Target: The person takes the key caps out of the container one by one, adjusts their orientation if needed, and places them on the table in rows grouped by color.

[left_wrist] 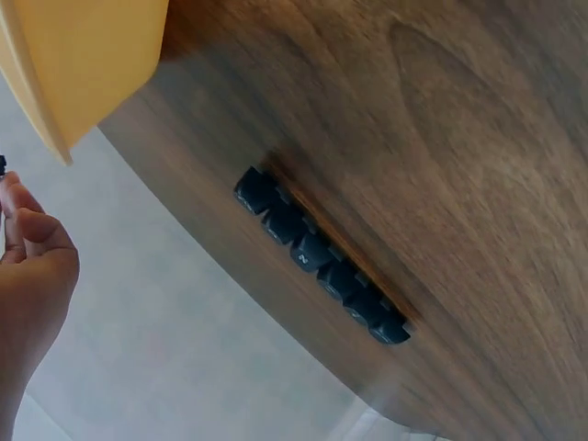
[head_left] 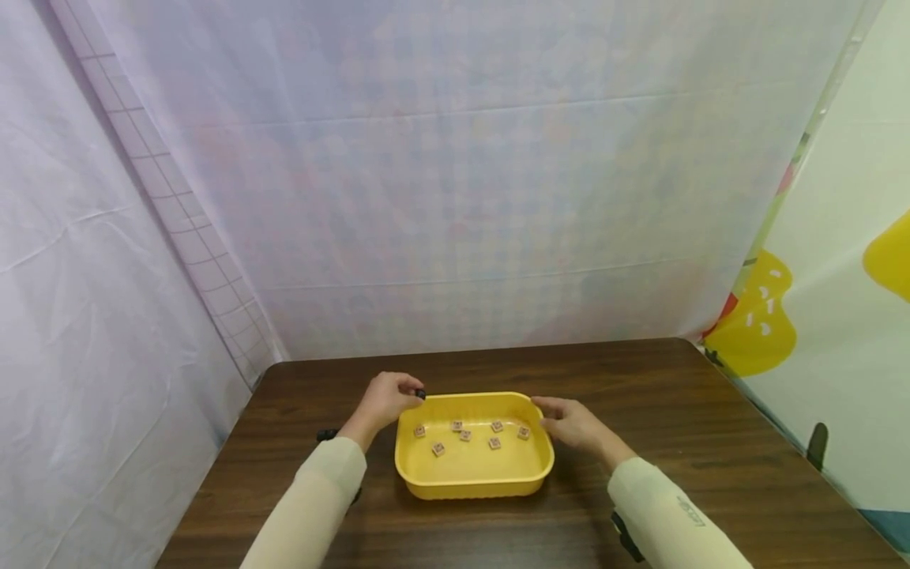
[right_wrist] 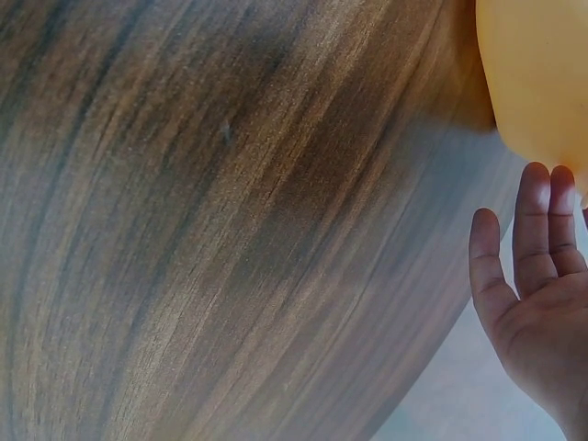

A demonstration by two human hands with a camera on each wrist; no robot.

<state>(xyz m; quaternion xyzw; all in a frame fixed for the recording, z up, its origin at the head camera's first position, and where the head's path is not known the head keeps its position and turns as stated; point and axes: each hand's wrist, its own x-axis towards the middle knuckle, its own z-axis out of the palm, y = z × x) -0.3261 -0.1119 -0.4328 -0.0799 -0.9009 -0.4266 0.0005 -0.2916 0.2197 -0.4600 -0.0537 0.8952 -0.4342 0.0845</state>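
Observation:
My left hand [head_left: 384,401] is at the back left corner of a yellow tray [head_left: 472,491], pinching a small black keycap [head_left: 420,393] between thumb and fingertips. Several small tan square pieces [head_left: 465,435] with darker centres lie scattered on the tray's floor; they look like key switches. At the tray's right back corner, my right hand [head_left: 577,425] holds the rim, thumb over the edge. The right wrist view shows its other fingers [right_wrist: 533,220] fairly straight against the outer wall. A row of black keycaps [left_wrist: 322,262] stands on the table in the left wrist view.
The brown wooden table [head_left: 604,371] has a rounded far right corner. A pale curtain [head_left: 455,237] hangs behind its far edge, with a white cloth [head_left: 92,316] on the left. A printed sheet [head_left: 817,332] hangs on the right.

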